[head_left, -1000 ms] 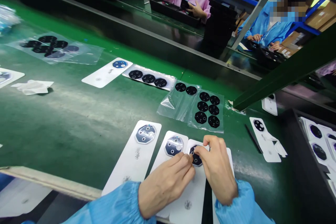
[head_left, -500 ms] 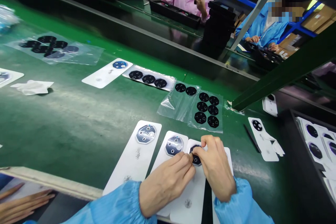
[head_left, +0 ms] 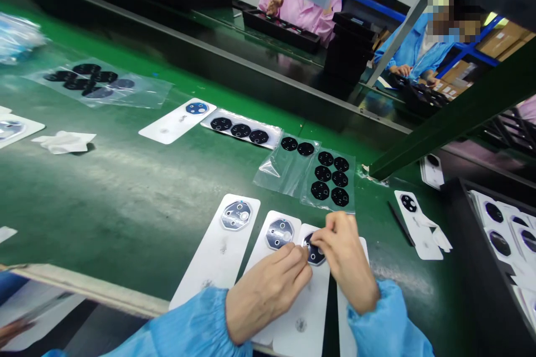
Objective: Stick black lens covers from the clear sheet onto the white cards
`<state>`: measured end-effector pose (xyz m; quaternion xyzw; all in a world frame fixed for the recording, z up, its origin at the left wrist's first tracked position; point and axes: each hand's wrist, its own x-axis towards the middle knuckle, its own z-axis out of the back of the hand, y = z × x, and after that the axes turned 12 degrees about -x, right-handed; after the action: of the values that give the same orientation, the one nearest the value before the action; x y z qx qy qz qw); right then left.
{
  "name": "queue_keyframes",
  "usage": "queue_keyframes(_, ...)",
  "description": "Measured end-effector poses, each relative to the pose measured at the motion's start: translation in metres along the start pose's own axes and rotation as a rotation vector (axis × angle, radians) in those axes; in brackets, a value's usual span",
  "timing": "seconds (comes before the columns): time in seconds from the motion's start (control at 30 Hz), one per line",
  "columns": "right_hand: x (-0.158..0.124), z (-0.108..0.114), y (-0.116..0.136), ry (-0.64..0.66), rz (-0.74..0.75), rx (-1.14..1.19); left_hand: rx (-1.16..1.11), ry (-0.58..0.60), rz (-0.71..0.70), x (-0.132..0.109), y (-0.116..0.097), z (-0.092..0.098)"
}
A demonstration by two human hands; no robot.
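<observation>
Side by side in front of me lie several white phone back covers (head_left: 300, 304), each with an octagonal dark camera plate near its far end. At one camera plate (head_left: 315, 255) both my hands meet. My left hand (head_left: 270, 293) rests over the covers, its fingertips pressed together at the plate's left edge. My right hand (head_left: 345, 256) is bent above the same plate, thumb and forefinger pinched; whatever is between them is too small to make out. Further left lies another white cover (head_left: 215, 251) with a shiny plate, untouched by my hands.
Clear bags of black octagonal pieces (head_left: 330, 178) and a strip of three more (head_left: 240, 130) lie beyond. At right are a black pen (head_left: 401, 224), a cover under crumpled paper (head_left: 419, 223) and a black tray (head_left: 460, 201) of covers. A green post (head_left: 419, 139) slants across. Co-workers sit opposite.
My right fingertips have shifted slightly right and closed more above the plate. My left hand stays almost in place. Across the bench, the person in pink has lowered a hand.
</observation>
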<state>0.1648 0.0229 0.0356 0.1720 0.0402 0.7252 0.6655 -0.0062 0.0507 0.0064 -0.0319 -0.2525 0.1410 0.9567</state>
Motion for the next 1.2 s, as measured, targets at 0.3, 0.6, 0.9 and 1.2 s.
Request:
queue_keyframes(0.3, -0.032, 0.039, -0.007, 0.098, -0.594, 1.196, -0.036, -0.063, -0.026, -0.01, -0.005, 0.012)
queue_keyframes(0.6, -0.055, 0.039, 0.012, -0.089, -0.758, 1.21, -0.081, -0.113, 0.058, -0.033, 0.002, 0.039)
queue_keyframes(0.9, -0.052, 0.021, 0.022, -0.066, -0.745, 1.241, -0.052, -0.099, 0.081, -0.039, 0.02, 0.033)
queue_keyframes(1.2, -0.05, 0.006, 0.022, -0.001, -0.726, 1.158, -0.044, -0.068, 0.092, -0.04, 0.021, 0.031)
